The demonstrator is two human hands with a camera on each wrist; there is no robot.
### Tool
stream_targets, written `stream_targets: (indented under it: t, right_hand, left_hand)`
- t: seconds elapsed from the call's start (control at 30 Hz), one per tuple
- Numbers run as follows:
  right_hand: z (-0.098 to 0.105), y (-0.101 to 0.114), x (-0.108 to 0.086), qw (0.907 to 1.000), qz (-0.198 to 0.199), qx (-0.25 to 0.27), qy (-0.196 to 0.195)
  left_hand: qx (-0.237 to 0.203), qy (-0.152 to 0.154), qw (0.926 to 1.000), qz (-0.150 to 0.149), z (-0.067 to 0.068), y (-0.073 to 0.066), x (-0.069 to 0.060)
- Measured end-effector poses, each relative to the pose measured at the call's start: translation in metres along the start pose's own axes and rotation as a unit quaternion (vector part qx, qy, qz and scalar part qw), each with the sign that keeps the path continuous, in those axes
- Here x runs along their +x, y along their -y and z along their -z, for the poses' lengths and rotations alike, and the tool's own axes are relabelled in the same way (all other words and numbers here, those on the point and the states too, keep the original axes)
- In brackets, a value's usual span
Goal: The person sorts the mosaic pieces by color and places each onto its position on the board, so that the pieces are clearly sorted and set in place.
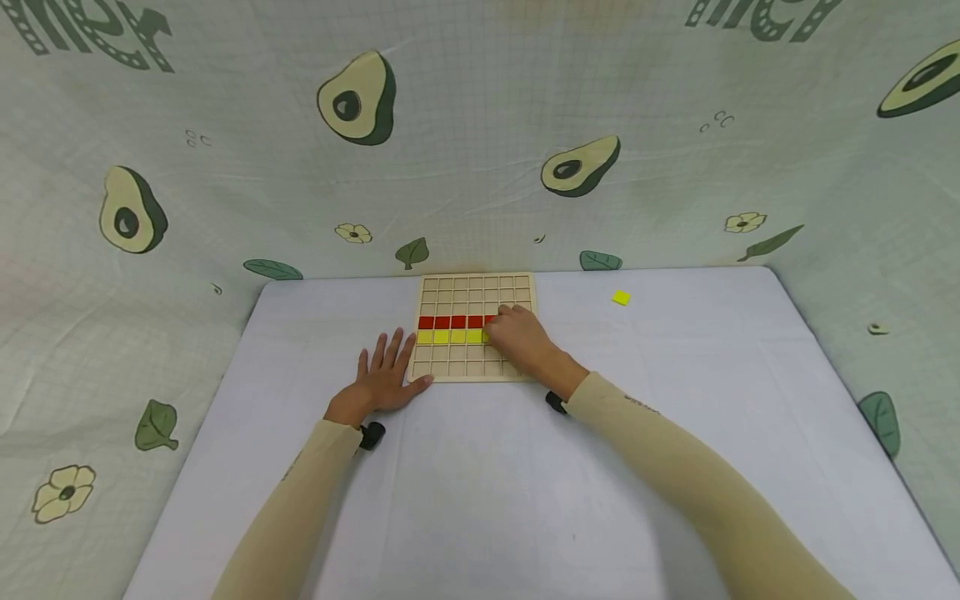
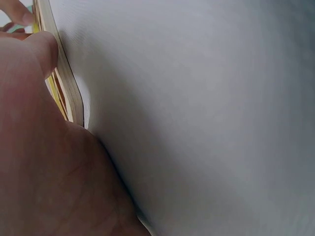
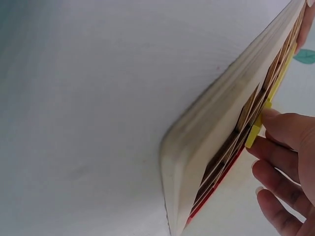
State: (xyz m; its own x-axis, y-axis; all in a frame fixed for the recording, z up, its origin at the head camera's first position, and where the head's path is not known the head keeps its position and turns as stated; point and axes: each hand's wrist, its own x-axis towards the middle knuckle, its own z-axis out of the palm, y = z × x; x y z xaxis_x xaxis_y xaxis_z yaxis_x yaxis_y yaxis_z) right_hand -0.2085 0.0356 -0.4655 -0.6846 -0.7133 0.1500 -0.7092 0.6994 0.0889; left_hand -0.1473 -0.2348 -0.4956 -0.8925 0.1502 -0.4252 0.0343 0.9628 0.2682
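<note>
A shallow wooden grid board (image 1: 449, 367) lies at the far edge of the table. Across it runs a row of red square tiles (image 1: 442, 322), and a row of yellow square tiles (image 1: 441, 337) sits just nearer. My left hand (image 1: 384, 385) is spread flat at the board's left side, its thumb at the near left corner. Over the right half of the grid, my right hand (image 1: 520, 340) pinches a yellow tile (image 3: 253, 136) between thumb and index finger, at the end of the yellow row. In the head view that hand hides the cells beneath it.
One loose yellow tile (image 1: 621, 297) lies on the white tabletop (image 1: 480, 492), right of the board. A pale cloth (image 1: 465, 108) printed with avocados and leaves hangs behind and around the table.
</note>
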Motion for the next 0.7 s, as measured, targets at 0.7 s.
stream_targets:
  t: [0.7]
  right_hand:
    - [0.003, 0.003, -0.022, 0.9980, 0.014, 0.054, -0.029]
  left_hand:
    - [0.001, 0.004, 1.0000, 0.004, 0.002, -0.003, -0.002]
